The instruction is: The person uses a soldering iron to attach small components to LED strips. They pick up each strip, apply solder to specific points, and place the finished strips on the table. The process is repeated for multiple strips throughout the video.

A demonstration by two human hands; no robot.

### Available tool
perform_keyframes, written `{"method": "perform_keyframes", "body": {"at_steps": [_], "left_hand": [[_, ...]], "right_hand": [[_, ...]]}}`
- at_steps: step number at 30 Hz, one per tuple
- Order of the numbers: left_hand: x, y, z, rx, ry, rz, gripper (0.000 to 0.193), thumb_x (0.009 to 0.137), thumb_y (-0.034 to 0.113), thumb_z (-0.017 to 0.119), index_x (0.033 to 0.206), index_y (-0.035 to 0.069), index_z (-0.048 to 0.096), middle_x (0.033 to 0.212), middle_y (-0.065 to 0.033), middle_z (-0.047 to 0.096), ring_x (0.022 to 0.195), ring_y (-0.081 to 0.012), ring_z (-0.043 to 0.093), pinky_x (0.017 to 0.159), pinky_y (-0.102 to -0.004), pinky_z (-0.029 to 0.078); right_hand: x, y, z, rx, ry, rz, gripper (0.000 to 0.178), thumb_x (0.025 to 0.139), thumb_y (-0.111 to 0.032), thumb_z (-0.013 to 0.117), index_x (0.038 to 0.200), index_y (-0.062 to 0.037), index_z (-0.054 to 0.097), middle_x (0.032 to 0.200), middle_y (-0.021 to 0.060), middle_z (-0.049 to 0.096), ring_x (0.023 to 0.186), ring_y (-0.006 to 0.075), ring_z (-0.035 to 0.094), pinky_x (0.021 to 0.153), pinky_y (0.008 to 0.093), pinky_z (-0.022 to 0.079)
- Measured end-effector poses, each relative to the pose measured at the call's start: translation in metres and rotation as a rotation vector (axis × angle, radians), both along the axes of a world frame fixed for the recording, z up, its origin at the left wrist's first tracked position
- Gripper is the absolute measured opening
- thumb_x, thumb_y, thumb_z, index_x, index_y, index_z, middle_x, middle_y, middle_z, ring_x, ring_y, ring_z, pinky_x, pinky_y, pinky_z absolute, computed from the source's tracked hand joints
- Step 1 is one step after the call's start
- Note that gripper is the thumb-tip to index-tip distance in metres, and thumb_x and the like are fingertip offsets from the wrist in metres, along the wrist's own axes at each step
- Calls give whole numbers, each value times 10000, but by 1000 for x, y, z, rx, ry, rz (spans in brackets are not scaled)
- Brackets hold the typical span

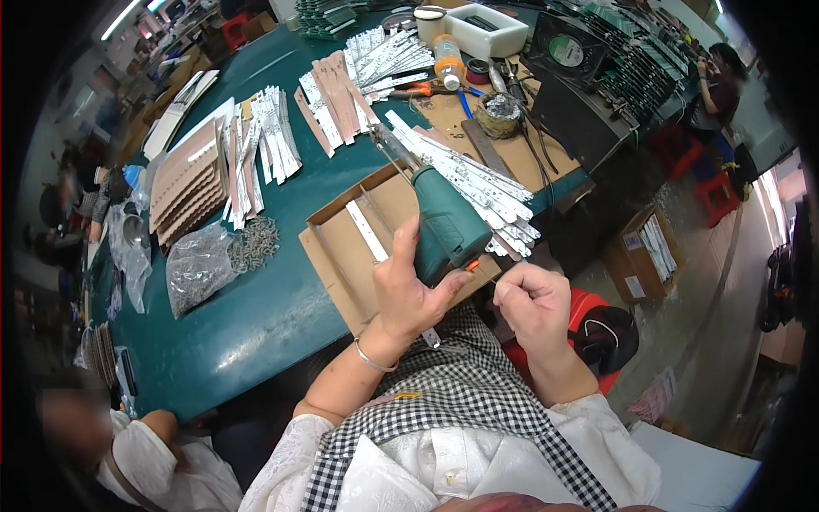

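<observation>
A dark green tool (448,218) with a rounded body and a thin metal tip leans over a shallow cardboard tray (328,286). My left hand (405,294) grips its rear end, index finger on one side and thumb near a small orange part (472,266). Just right of it, my right hand (536,303) is closed in a pinch on what looks like a thin wire, close to the orange part. In the tray lies a narrow white strip (365,230). A fan of white strips with dark marks (465,183) lies behind the tool.
On the green table (247,346) are brown boards (192,183), a plastic bag (196,269), small metal parts (254,243) and more strips (275,132). Pliers (418,89), an orange-capped bottle (448,60) and cables stand farther back. A person (166,452) sits left; a cardboard box (644,256) is right.
</observation>
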State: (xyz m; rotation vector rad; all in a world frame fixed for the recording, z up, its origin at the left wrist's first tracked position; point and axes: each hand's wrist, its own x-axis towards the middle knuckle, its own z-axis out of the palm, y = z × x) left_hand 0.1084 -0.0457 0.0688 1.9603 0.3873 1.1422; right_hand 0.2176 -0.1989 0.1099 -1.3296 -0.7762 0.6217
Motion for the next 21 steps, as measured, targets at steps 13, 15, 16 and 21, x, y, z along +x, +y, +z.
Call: {"method": "perform_keyframes", "body": {"at_steps": [13, 15, 16, 21], "left_hand": [[4, -7, 9, 51, 97, 27, 856, 681, 388, 895, 1337, -2, 509, 876, -187, 701, 717, -337, 718, 617, -371, 563], [8, -9, 3, 110, 25, 34, 879, 669, 422, 892, 1339, 0, 509, 835, -184, 695, 689, -350, 706, 597, -382, 556], [7, -9, 2, 119, 17, 32, 880, 668, 421, 893, 1339, 0, 509, 835, -184, 695, 691, -350, 707, 599, -382, 556], [6, -4, 4, -1, 24, 68, 841, 689, 375, 897, 1327, -5, 501, 864, -186, 704, 725, -337, 724, 619, -375, 562]], "right_hand": [[2, -2, -8, 74, -236, -169, 112, 871, -4, 684, 767, 37, 679, 602, -18, 593, 510, 9, 466, 459, 208, 326], [0, 2, -5, 41, -270, -196, 124, 863, 7, 681, 743, 36, 668, 603, -28, 576, 526, 9, 456, 470, 203, 316], [1, 4, -4, 43, -260, -184, 125, 862, 8, 682, 740, 36, 668, 604, -30, 573, 532, 8, 458, 471, 203, 317], [10, -5, -4, 132, -187, -43, 122, 859, -18, 689, 749, 31, 668, 620, 6, 614, 542, 33, 484, 495, 220, 347]]}}
